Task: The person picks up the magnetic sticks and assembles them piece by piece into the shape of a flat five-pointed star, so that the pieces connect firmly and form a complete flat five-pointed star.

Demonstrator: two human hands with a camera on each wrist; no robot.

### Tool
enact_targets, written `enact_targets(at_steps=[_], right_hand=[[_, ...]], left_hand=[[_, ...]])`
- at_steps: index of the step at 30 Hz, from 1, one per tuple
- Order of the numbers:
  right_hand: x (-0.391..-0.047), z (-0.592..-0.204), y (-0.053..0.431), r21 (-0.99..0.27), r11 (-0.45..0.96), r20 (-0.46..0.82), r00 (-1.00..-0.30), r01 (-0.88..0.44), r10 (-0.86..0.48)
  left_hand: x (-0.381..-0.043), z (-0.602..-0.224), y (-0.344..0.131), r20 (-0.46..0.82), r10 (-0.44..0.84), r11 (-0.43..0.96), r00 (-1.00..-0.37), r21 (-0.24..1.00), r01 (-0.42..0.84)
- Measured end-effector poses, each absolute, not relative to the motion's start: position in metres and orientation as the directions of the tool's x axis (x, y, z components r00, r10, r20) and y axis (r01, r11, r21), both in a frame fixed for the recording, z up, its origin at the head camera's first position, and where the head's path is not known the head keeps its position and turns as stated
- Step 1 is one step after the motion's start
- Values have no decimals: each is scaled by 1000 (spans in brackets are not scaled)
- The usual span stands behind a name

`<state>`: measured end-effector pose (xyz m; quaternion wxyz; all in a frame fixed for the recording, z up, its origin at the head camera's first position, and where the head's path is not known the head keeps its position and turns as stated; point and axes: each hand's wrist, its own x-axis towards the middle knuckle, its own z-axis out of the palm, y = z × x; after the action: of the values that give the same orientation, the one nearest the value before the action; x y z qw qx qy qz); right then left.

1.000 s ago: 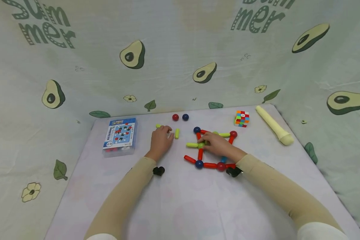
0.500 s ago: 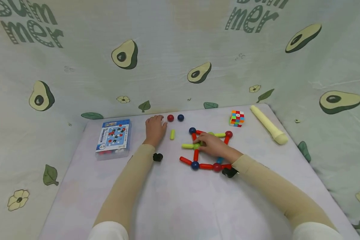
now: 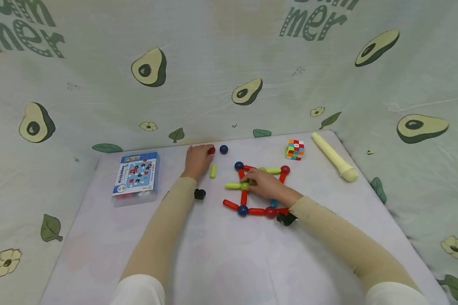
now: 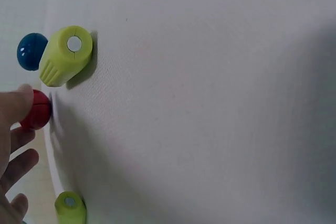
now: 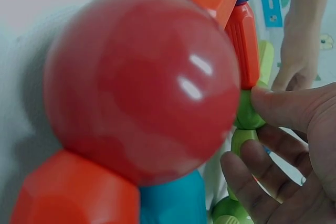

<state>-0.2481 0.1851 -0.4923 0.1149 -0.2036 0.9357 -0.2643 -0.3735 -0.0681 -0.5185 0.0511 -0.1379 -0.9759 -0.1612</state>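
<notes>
At the table's far edge my left hand (image 3: 199, 161) pinches a red ball (image 4: 40, 111) between thumb and fingers. Beside it lie a dark blue ball (image 3: 224, 149) and a yellow-green magnetic rod (image 3: 213, 171). A second yellow-green rod (image 4: 71, 209) shows near the hand in the left wrist view. My right hand (image 3: 268, 184) holds a green ball (image 5: 248, 111) in the ball-and-rod frame, thumb on one side. Red rods (image 3: 257, 211), a blue rod, yellow-green rods and red and blue balls make up this frame, which lies on the table. The hand covers part of its middle.
On the left of the table (image 3: 213, 262) lies a clear plastic box (image 3: 135, 178) with a printed molecule-model card. A colourful puzzle cube (image 3: 295, 150) and a pale yellow stick (image 3: 333, 156) lie at the back right. A printed cloth hangs behind the table.
My left hand has moved back, away from the yellow-green rods, to the red ball and taken hold of it. My right hand stays on the frame. The head view has shifted slightly.
</notes>
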Motion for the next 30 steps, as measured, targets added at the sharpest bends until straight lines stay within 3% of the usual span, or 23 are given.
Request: enact_targets(at_steps=[22, 30], right_hand=[[-249, -494, 185, -542, 773, -100, -888, -330, -449], [-248, -495, 186, -534, 777, -106, -886, -333, -452]], left_hand=[[-342, -525, -88, 222, 236, 903, -946, 308, 298], [-309, -522, -88, 235, 180, 863, -955, 428, 268]])
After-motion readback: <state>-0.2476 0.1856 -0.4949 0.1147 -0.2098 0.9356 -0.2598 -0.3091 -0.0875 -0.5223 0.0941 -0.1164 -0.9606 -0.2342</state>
